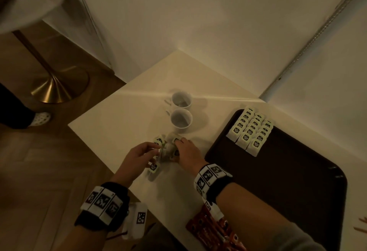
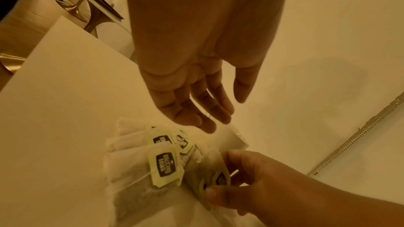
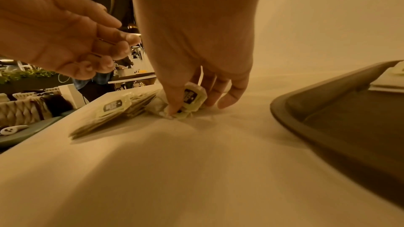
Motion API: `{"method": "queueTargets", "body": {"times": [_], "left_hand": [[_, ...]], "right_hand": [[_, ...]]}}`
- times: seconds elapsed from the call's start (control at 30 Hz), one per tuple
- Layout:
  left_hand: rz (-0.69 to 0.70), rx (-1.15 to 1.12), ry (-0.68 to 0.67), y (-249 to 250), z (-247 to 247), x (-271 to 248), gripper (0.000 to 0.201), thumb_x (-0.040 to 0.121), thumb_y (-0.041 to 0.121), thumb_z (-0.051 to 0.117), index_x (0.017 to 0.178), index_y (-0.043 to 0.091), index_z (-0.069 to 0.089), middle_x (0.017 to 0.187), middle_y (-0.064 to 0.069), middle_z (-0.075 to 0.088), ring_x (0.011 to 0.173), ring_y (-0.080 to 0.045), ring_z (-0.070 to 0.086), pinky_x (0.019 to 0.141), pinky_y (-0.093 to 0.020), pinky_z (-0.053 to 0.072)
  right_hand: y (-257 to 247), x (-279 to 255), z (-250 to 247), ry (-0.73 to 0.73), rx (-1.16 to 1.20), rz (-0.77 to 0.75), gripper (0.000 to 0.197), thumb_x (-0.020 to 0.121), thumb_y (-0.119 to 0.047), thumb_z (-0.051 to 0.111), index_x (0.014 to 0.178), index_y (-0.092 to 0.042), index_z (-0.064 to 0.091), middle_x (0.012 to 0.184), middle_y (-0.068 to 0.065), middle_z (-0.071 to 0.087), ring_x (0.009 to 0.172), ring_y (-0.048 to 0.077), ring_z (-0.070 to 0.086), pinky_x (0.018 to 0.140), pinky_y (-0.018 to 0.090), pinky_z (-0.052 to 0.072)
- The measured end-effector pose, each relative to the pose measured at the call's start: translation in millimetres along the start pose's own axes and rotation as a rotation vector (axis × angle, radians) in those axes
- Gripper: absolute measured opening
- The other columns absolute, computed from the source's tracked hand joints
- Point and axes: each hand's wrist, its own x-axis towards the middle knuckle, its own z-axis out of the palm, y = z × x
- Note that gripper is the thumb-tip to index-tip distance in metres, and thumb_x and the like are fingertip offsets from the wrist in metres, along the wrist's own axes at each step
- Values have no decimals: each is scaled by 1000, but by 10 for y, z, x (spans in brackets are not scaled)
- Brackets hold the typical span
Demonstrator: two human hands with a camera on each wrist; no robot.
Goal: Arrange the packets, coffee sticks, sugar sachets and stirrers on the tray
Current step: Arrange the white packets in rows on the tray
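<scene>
Two hands meet over a loose pile of tea packets [image 1: 165, 148] near the desk's [image 1: 119, 119] left edge in the head view; bare desk lies left of the grip, two white mugs [image 1: 181, 111] stand just beyond it, and the dark tray [image 1: 288, 171], with three packet rows [image 1: 250, 129] in its far corner, lies to its right. Red coffee sticks [image 1: 210, 229] lie under the right forearm.

From the left wrist, the left hand [image 2: 192, 92] hovers released, fingers straight, above the packets [image 2: 153, 160]; the right hand [image 2: 251, 184] pinches one packet by its tag.

From the right wrist, the right hand [image 3: 196, 54] is grasping a packet [image 3: 192, 97] against the desk [image 3: 196, 161]; the tray rim [image 3: 306, 115] rises to its right.
</scene>
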Motion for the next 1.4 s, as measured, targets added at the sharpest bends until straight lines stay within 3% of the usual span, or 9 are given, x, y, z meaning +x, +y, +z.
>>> {"method": "queueTargets", "body": {"times": [0.17,0.5,0.63,0.8,0.9,1.03,1.2,1.3,1.4], "left_hand": [[49,84,32,19,33,118,11,93,10,57,91,17,66,92,-3,64,74,-15,57,64,-22,47],[51,182,-98,315,187,443,11,93,18,58,102,14,63,95,-1,63,86,-18,58,72,-26,48],[-152,177,-281,473,261,432,45,97,48,43,114,11,60,108,-8,64,91,-21,59,88,-39,49],[-371,-135,-799,628,319,358,89,80,79,23,128,14,57,122,-23,62,101,-39,65,81,-41,53],[-345,-190,-919,764,490,344,90,80,80,21,122,11,61,120,-25,62,97,-38,65,77,-39,55],[-295,-265,-891,924,691,331,88,83,76,20,122,7,59,116,-23,63,92,-36,66,72,-37,58],[-261,-314,-838,1010,827,330,74,86,70,27,118,13,62,112,-17,66,90,-30,66,74,-35,56],[-244,-374,-782,1028,900,329,70,81,68,35,114,14,64,103,-12,68,87,-26,66,79,-38,55],[-180,-494,-637,1059,978,313,60,76,62,48,112,16,62,87,-5,64,78,-19,62,78,-40,57]], "right_hand": [[114,0,0,-46,38,15,39,95,-20,49,133,-12,43,127,14,55,113,32,53,96,42,44],[88,-122,-447,-101,150,-86,24,80,-16,67,102,-7,64,105,14,65,97,28,60,81,33,46],[-45,-259,-932,-61,193,-219,19,78,-13,70,95,-7,66,97,11,66,88,20,59,73,26,39],[-180,-377,-1492,-202,14,-338,15,79,-16,69,92,-10,66,91,6,66,82,19,60,73,33,47],[-149,-404,-1729,-232,2,-307,16,75,-16,72,89,-10,67,83,5,68,72,20,64,69,39,52],[19,-477,-1959,-119,161,-224,26,73,-13,77,95,-13,63,84,0,66,73,17,65,65,26,52],[274,-576,-2109,-29,443,-128,8,84,-9,68,87,-16,64,73,-8,65,67,12,64,63,24,50],[356,-675,-2218,22,468,-89,5,87,-11,64,90,-14,67,76,-5,66,72,11,63,69,31,51],[337,-778,-2399,131,434,-109,10,88,-13,64,94,-11,71,79,0,68,70,6,60,69,19,48]]}}
